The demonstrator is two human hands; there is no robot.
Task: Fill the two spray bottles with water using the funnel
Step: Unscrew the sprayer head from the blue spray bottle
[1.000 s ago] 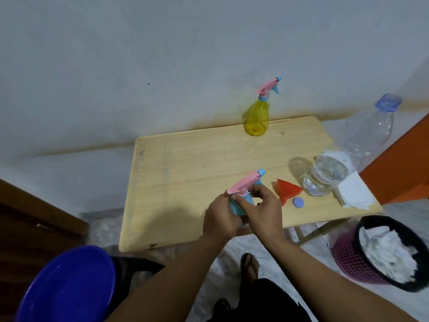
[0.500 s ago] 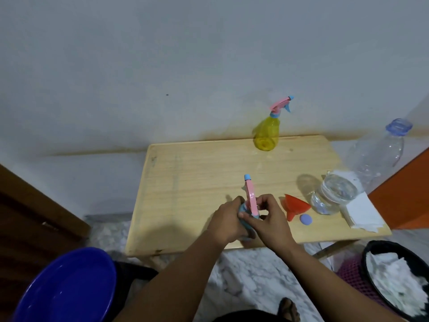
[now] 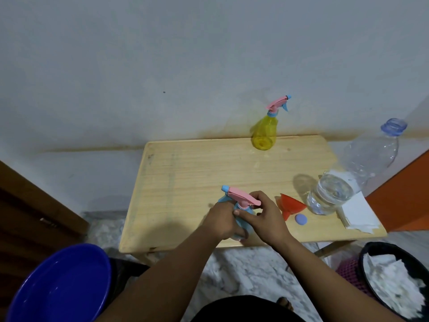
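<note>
Single head-worn wide-angle view, facing forward and down over the wooden table [image 3: 209, 173] toward the wall [image 3: 162, 54]; close range.

Two spray bottles [image 3: 265, 135] [image 3: 241, 212], one funnel [image 3: 291, 205], one water bottle [image 3: 348, 180], one loose cap [image 3: 300, 219], one basin [image 3: 60, 284], one bin [image 3: 394, 277].

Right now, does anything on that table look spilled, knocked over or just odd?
Nothing looks spilled. The red funnel lies tipped on its side rather than standing in a bottle. The big water bottle is open, and a small blue cap lies loose on the table beside the funnel.
</note>
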